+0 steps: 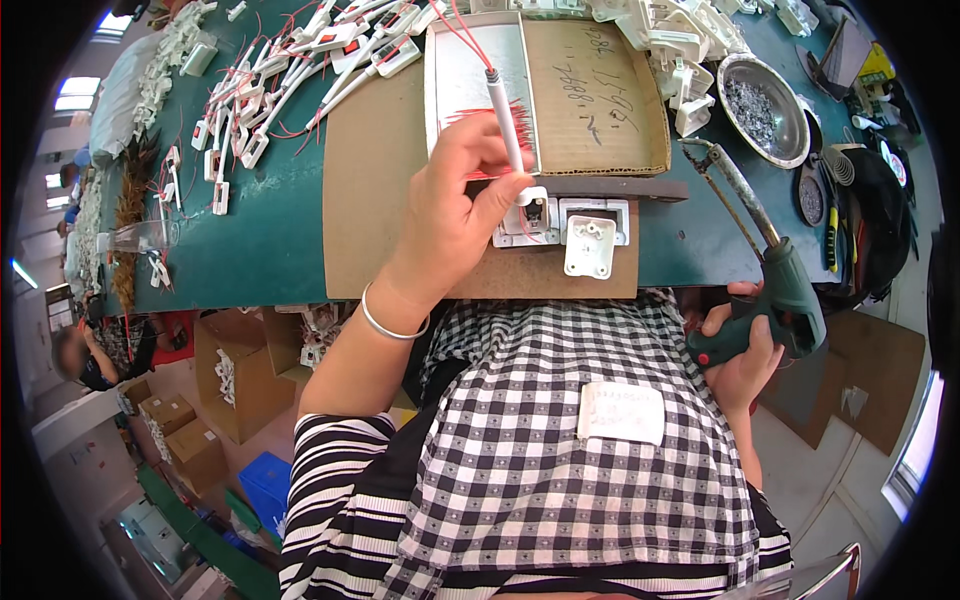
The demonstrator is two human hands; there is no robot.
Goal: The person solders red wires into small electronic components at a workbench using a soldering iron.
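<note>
My left hand (455, 205) grips a slim white tube (505, 120) with a red wire coming out of its top end. The tube's lower end meets a white plastic housing (527, 217) seated in a jig on a brown cardboard mat (365, 190). A second white housing (591, 246) lies just right of it. My right hand (745, 350) holds a green-handled soldering iron (785, 290) off the table's near edge, its metal tip (700, 150) pointing up and left over the green table. A tray with cut red wires (465, 80) sits behind my left hand.
Several finished white tubes with red wires lie at the back left (270, 90). Loose white housings are heaped at the back right (690, 50). A metal bowl of small metal bits (765, 110) and hand tools (830, 230) stand at the right. Cardboard boxes (235, 380) sit below the table.
</note>
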